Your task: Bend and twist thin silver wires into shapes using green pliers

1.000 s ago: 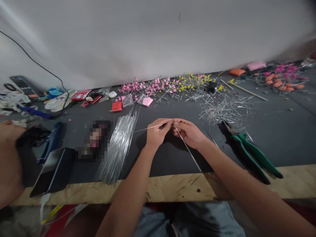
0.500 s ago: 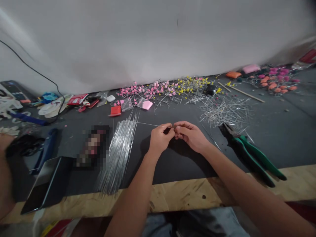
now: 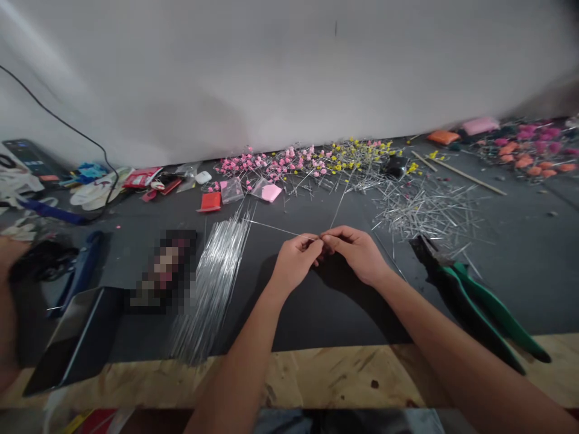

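My left hand (image 3: 296, 256) pinches a thin silver wire (image 3: 275, 228), whose free length runs out to the left. Fingertip to fingertip with it, my right hand (image 3: 353, 250) is closed on the wire too; a thin length of it slants up and away from these fingers. What lies right between the fingertips is hidden. Left of my hands lies a bundle of straight silver wires (image 3: 212, 277). To the right are a loose heap of short wire pieces (image 3: 425, 208) and cutting pliers with green handles (image 3: 479, 301).
Wire stems with pink heads (image 3: 271, 163) and yellow heads (image 3: 362, 154) lie along the wall. Small clay packets, one red (image 3: 210, 202), sit in front. A phone-like dark slab (image 3: 75, 337) rests at the front left edge. Another person's arm (image 3: 8, 301) shows at far left.
A length of wire now points up and away from my right fingers, where none showed before. Both hands stay together at nearly the same place. The view has shifted slightly.
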A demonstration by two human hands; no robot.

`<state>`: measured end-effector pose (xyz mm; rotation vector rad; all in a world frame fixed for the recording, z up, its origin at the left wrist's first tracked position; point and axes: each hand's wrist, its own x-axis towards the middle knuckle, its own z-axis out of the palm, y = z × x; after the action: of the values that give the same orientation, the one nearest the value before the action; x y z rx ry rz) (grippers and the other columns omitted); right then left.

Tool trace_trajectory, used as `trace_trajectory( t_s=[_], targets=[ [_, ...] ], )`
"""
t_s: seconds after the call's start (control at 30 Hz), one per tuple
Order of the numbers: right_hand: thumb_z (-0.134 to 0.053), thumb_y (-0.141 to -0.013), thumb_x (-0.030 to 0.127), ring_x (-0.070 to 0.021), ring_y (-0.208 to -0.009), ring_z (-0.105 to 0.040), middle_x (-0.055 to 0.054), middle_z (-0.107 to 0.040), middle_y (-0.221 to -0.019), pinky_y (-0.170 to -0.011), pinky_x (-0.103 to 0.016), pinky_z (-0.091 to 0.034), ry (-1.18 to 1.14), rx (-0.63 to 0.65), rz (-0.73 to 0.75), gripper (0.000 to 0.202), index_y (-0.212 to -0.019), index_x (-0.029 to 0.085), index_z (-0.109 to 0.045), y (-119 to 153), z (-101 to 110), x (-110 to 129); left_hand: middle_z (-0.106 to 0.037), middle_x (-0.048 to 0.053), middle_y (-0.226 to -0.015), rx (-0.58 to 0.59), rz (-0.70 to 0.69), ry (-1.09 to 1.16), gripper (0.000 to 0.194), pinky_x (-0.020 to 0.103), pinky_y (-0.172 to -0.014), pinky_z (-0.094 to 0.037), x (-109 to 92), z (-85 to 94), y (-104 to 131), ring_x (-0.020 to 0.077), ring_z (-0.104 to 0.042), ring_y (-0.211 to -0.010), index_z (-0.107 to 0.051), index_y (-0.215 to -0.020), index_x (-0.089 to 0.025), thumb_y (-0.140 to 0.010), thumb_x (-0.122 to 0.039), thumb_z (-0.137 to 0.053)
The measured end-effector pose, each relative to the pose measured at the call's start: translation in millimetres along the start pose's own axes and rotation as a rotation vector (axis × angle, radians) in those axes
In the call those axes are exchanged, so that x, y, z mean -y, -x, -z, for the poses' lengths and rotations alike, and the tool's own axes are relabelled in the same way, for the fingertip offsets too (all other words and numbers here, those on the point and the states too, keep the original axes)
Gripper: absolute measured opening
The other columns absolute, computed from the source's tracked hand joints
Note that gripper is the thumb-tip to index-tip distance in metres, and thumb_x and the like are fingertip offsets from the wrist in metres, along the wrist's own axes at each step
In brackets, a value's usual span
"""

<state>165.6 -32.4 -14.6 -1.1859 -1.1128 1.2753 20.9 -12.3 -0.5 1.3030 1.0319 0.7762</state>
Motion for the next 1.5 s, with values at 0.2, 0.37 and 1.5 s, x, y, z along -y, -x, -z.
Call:
trace_trajectory(
  t_s=[0.2,0.37,1.5],
  targets=[
    [-0.063,-0.074,0.031,-0.0104,-0.063,-0.056,0.002,-0.062,-0.066,-0.064,-0.026,-0.044,-0.088,0.076,0.015,0.012,-0.078,0.02,-0.065,-0.7,0.3,0.6,-0.06,0.001,-0.064,0.015,0.039,0.124,0.017,0.022,-0.053,-0.043,-2.3,0.0,-1.1,0.0093,-0.053,-0.058,-0.065,-0.08,-0.014,-0.074,-0.027,-0.056],
    [-0.064,-0.073,0.032,-0.0109,-0.064,-0.056,0.001,-0.063,-0.067,-0.065,-0.028,-0.044,-0.113,0.037,0.014,0.014,-0.078,0.02,-0.066,-2.6,0.3,-0.7,-0.061,0.002,-0.065,0.007,0.039,0.116,0.019,0.024,-0.055,-0.045,-0.9,0.3,-2.0,0.0105,-0.055,-0.06,-0.063,-0.082,-0.014,-0.074,-0.03,-0.058],
    [-0.067,-0.069,0.036,-0.0104,-0.063,-0.053,0.001,-0.063,-0.068,-0.063,-0.027,-0.043,-0.074,-0.008,0.034,0.017,-0.075,0.02,-0.067,-1.7,-1.9,0.8,-0.061,0.0,-0.065,-0.011,-0.028,0.16,0.015,0.026,-0.06,-0.048,3.3,-0.3,-0.7,0.0104,-0.056,-0.06,-0.062,-0.078,-0.014,-0.072,-0.027,-0.06]
  ],
)
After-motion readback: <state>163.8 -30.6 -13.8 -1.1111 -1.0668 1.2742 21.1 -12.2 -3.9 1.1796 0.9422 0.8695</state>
